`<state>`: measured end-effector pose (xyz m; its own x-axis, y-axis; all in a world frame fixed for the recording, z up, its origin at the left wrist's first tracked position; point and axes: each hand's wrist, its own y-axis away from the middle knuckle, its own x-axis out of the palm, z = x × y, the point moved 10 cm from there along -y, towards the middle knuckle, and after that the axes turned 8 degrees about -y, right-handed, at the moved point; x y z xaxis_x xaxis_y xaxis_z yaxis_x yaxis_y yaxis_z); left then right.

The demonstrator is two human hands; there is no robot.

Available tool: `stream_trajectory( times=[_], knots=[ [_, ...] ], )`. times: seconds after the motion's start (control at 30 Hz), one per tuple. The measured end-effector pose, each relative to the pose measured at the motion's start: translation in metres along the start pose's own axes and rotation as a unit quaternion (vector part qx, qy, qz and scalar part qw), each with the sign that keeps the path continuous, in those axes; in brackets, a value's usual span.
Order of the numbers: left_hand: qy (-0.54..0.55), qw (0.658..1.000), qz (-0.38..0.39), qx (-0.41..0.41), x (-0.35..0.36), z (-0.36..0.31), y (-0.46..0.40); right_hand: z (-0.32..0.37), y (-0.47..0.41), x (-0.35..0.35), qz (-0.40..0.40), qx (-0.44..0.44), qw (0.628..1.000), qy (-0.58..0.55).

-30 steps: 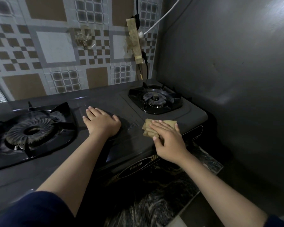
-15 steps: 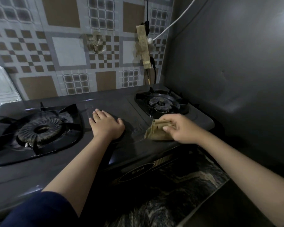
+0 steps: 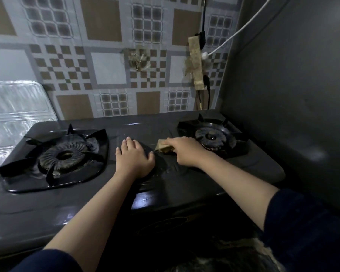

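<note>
A dark two-burner gas stove [image 3: 165,195] fills the middle of the view. My left hand [image 3: 133,158] lies flat on the stove top between the burners, fingers straight. My right hand [image 3: 186,152] holds a folded tan cloth [image 3: 161,147] against the stove top, just left of the right burner [image 3: 212,137]. Most of the cloth is hidden under my fingers; only its left end shows. The left burner [image 3: 64,156] with its black pan support sits to the left of my left hand.
A patterned tiled wall [image 3: 110,65] rises behind the stove, with a taped strip and cables [image 3: 196,61] near the corner. A dark grey wall [image 3: 292,85] closes the right side. Clear plastic [image 3: 14,110] lies at the left. Dark marbled counter [image 3: 224,258] runs below the stove front.
My right hand went from pressing flat on the cloth near the front edge to gripping it and moved it back and left, towards my left hand. The left hand stayed put.
</note>
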<state>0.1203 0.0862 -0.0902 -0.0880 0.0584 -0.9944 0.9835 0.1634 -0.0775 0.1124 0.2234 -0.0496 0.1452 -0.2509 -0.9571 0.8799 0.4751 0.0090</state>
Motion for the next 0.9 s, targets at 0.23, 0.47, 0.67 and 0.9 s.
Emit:
stream_trajectory(
  times=[0.23, 0.47, 0.67, 0.9],
  knots=[
    [-0.001, 1.000, -0.009, -0.005, -0.001, 0.001, 0.000, -0.012, 0.026, 0.006, -0.030, -0.046, 0.997, -0.053],
    [0.001, 1.000, -0.008, 0.000, 0.001, 0.004, -0.003, -0.031, 0.077, 0.000, -0.037, -0.048, 0.995, -0.084],
    [0.003, 1.000, -0.001, 0.008, 0.002, 0.001, -0.001, -0.047, 0.109, -0.006, -0.022, -0.009, 0.993, -0.112],
    [0.002, 1.000, 0.006, 0.021, 0.000, -0.001, 0.006, -0.049, 0.110, -0.026, 0.112, 0.071, 0.989, -0.063]
  ],
)
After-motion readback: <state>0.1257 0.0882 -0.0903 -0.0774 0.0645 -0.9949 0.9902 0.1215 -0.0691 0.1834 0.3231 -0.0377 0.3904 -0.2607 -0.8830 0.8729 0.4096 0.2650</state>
